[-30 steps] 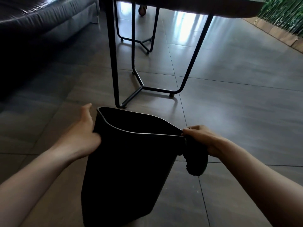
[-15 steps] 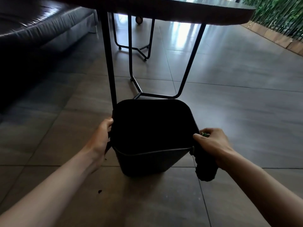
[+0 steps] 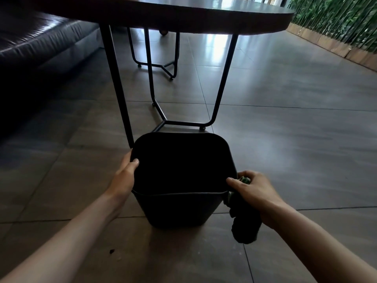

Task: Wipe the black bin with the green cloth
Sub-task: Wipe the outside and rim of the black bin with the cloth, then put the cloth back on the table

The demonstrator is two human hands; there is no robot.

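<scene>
The black bin (image 3: 179,209) stands upright on the tiled floor, its open top facing me and its inside dark. My left hand (image 3: 124,176) grips the bin's left rim, thumb over the edge. My right hand (image 3: 251,190) holds the green cloth (image 3: 244,223) bunched against the bin's right rim corner, thumb resting on the rim. The cloth hangs down beside the bin's right wall and looks almost black in the shade; a bit of green shows between my fingers.
A dark table (image 3: 183,15) on thin black metal legs (image 3: 122,111) stands just behind the bin. A dark leather sofa (image 3: 40,43) fills the left. A green plant wall (image 3: 336,19) runs along the far right. A small dark speck (image 3: 111,251) lies on the floor.
The bin went from tilted and lifted to standing upright on the floor. Both hands kept hold of its rim, the cloth staying in my right hand.
</scene>
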